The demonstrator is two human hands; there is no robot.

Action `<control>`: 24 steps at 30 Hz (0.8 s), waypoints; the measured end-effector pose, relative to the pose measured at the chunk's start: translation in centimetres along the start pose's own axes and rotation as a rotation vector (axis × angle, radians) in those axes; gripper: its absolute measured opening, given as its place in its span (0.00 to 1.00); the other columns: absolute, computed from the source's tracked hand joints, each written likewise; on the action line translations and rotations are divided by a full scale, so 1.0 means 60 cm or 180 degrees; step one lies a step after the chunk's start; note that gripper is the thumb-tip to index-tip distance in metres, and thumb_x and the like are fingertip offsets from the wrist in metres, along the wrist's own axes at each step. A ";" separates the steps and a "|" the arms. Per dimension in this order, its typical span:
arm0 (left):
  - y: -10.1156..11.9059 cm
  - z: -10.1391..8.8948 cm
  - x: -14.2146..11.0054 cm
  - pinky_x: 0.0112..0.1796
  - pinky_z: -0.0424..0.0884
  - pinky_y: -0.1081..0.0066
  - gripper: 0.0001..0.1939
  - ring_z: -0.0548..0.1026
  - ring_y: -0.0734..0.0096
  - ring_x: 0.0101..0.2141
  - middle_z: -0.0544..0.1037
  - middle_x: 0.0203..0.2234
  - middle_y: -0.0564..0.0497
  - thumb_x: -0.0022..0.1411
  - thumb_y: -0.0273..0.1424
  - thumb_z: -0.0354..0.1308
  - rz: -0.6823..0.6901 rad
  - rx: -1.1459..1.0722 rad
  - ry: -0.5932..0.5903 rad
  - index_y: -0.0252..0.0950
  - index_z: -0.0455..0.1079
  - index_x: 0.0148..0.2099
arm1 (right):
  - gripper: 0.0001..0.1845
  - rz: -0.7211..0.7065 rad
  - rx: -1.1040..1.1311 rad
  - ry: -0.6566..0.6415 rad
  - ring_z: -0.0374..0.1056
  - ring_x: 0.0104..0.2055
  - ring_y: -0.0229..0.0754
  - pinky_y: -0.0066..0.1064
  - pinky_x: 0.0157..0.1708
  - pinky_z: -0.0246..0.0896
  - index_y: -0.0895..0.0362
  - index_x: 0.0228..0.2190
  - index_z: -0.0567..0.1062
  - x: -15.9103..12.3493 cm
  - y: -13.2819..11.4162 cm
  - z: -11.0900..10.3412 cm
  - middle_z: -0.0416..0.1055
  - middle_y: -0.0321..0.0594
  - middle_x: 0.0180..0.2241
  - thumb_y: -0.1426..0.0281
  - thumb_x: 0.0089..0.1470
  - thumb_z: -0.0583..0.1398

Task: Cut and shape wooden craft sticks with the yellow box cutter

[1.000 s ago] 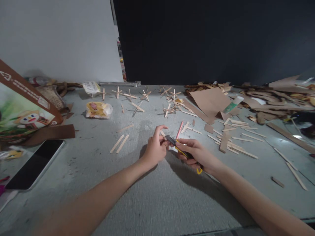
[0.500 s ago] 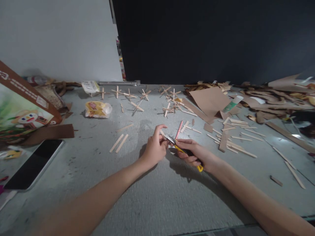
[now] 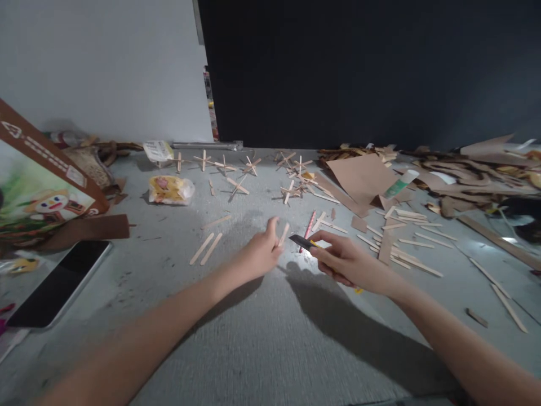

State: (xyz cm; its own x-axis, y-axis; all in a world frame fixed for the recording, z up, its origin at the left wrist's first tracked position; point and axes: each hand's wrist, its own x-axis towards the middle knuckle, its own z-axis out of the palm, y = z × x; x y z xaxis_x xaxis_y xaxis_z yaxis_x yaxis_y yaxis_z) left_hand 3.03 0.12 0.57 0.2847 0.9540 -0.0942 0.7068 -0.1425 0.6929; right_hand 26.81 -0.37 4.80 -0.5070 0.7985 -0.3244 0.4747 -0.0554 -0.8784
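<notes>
Pinching a stick (image 3: 284, 233) over the table (image 3: 236, 332), the left hand (image 3: 262, 249) faces the right hand (image 3: 351, 260), whose fingers clamp a knife (image 3: 301, 242) just beside it (best angled clear of fingertips).

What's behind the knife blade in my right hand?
A red-and-white striped stick shows beyond the knife blade; the stretch directly behind the blade is covered.

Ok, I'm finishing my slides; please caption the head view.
Left hand holding a wooden stick, right hand gripping a utility knife, over a grey surface strewn with other sticks.
</notes>
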 end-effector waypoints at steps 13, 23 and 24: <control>-0.051 -0.043 -0.009 0.27 0.60 0.71 0.11 0.73 0.65 0.21 0.75 0.23 0.54 0.66 0.40 0.61 0.0043 0.0019 -0.0077 0.42 0.74 0.49 | 0.19 -0.0377 -0.1225 -0.0316 0.59 0.17 0.34 0.29 0.22 0.54 0.52 0.40 0.73 0.036 -0.026 -0.024 0.68 0.30 0.22 0.50 0.70 0.55; -0.072 -0.072 -0.013 0.40 0.71 0.64 0.21 0.80 0.55 0.35 0.80 0.31 0.48 0.67 0.40 0.63 0.0096 0.0017 0.0269 0.43 0.76 0.60 | 0.18 -0.0791 -0.2280 -0.0280 0.66 0.22 0.39 0.30 0.25 0.51 0.54 0.47 0.79 0.054 -0.037 -0.034 0.75 0.38 0.25 0.60 0.73 0.53; -0.072 -0.073 -0.013 0.44 0.72 0.63 0.21 0.81 0.54 0.40 0.82 0.36 0.46 0.67 0.40 0.63 0.0259 -0.0007 0.0241 0.44 0.76 0.61 | 0.17 -0.0965 -0.2502 -0.0229 0.68 0.24 0.40 0.30 0.26 0.51 0.54 0.49 0.80 0.059 -0.036 -0.034 0.77 0.40 0.27 0.62 0.73 0.53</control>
State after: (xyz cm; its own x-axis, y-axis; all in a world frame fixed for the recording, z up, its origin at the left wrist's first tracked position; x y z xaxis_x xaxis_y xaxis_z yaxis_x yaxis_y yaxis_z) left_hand -3.09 1.18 0.79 0.2915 0.9564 0.0166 0.6819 -0.2199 0.6976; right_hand 25.47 3.80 6.29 -0.7251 0.6700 -0.1591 0.6597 0.6094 -0.4398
